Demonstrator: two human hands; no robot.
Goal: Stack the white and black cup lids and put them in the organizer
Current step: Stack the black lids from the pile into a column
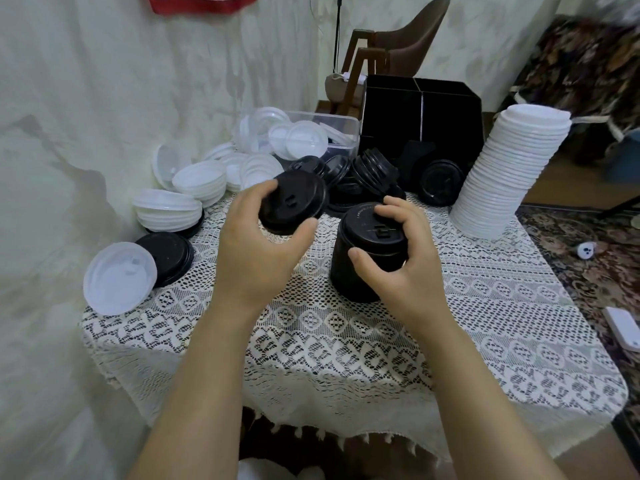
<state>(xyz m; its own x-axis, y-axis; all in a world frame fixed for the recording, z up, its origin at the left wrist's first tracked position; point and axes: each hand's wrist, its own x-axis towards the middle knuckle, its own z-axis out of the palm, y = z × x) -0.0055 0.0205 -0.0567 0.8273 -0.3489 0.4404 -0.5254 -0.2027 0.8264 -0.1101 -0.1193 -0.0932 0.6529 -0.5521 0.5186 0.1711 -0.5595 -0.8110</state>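
Fingers of the left hand [256, 251] clamp a round black plastic lid [292, 202] above the lace-covered tabletop [346, 341], top tilted toward the camera. The right hand [408, 268] wraps its grip round an upright black lid stack [349, 271] standing there.

Soft, even indoor light — wide-angle bending and blur at edges.

The right hand [405, 271] covers the near side of the black stack [341, 278], its fingers [394, 206] hiding part of the top lid [363, 223], whose lettering is too small to read. The left hand [256, 251] hides one edge of the held lid [294, 202]. What the dark organizer [422, 112] holds, I can't tell. A red cloth [204, 3] runs off the top edge.
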